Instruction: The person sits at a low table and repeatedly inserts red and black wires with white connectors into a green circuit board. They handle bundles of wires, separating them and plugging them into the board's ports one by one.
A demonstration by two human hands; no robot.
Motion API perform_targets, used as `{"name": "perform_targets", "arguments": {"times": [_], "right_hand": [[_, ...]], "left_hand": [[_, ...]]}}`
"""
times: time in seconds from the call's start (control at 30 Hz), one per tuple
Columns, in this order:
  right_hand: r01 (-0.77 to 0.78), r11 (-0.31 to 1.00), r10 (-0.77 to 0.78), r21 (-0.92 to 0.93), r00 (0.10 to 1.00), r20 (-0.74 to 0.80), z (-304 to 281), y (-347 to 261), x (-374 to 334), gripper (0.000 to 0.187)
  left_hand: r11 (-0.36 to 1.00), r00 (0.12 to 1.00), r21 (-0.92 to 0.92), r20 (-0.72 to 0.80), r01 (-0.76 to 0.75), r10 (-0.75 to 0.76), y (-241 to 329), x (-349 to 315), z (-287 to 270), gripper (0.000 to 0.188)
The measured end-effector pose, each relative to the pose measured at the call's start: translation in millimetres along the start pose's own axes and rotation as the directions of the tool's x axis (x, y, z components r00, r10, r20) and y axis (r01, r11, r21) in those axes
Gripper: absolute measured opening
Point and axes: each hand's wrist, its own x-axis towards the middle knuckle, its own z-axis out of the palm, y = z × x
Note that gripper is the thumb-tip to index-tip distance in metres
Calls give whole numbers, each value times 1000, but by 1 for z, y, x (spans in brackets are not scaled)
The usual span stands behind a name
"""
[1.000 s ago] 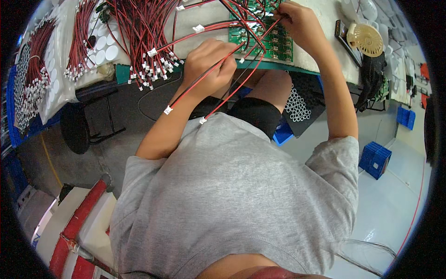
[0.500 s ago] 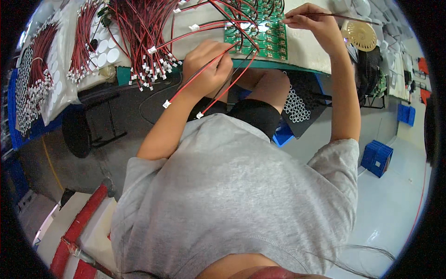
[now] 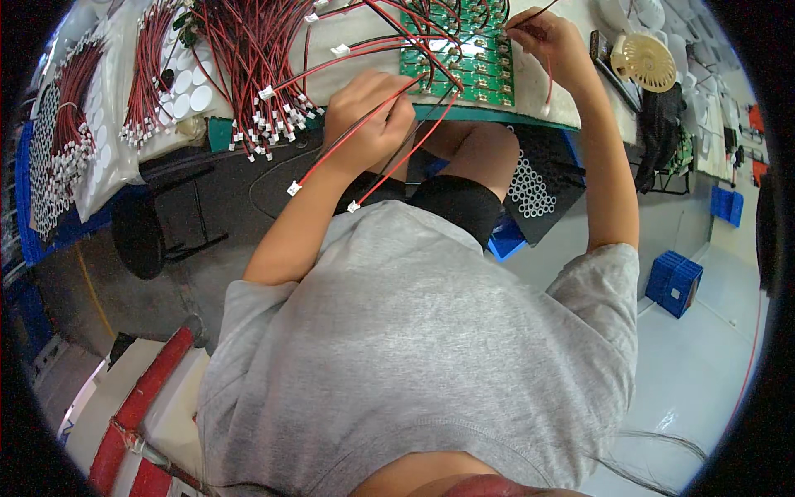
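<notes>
My left hand [image 3: 368,116] is closed at the near edge of a green circuit board panel [image 3: 489,70], with red-and-black wires [image 3: 352,132] running across its fingers. Two of these leads end in white connectors [image 3: 354,207] hanging towards my lap. More leads loop over the panel's left half and cover part of it. At the panel's right edge my right hand [image 3: 553,45] pinches something thin: a dark strand [image 3: 542,12] sticks up from the fingers and a red one [image 3: 549,83] hangs below. They look like wire; the fingertips hide the gripped part.
A big bundle of red-and-black leads [image 3: 248,50] lies left of the panel, with further bundles [image 3: 79,91] and white discs [image 3: 201,98] beyond. To the right are a cream fan [image 3: 646,62] and a dark flat object [image 3: 615,70]. White rings [image 3: 530,190] lie below the table edge.
My right hand has turned and drawn slightly inward; the thin strand that pointed right now points up, with a red strand hanging down. My left hand has barely moved.
</notes>
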Motion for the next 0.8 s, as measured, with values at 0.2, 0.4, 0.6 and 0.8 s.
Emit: {"name": "perform_targets", "arguments": {"times": [0.2, 0.4, 0.6, 0.8], "right_hand": [[175, 962, -182, -209, 983, -15, -1, -22, -1, 9], [274, 898, -284, -344, 959, 22, 7, -26, -1, 10], [61, 975, -26, -212, 986, 166, -12, -31, 5, 13], [-128, 909, 64, 397, 983, 171, -36, -48, -16, 27]], "left_hand": [[1000, 1000, 3, 11, 9, -9, 1, 0, -1, 14], [999, 1000, -31, -5, 21, -21, 0, -2, 0, 14], [991, 991, -74, 87, 108, -102, 24, -12, -21, 13], [799, 800, -272, 466, 536, -379, 41, -43, -98, 10]]}}
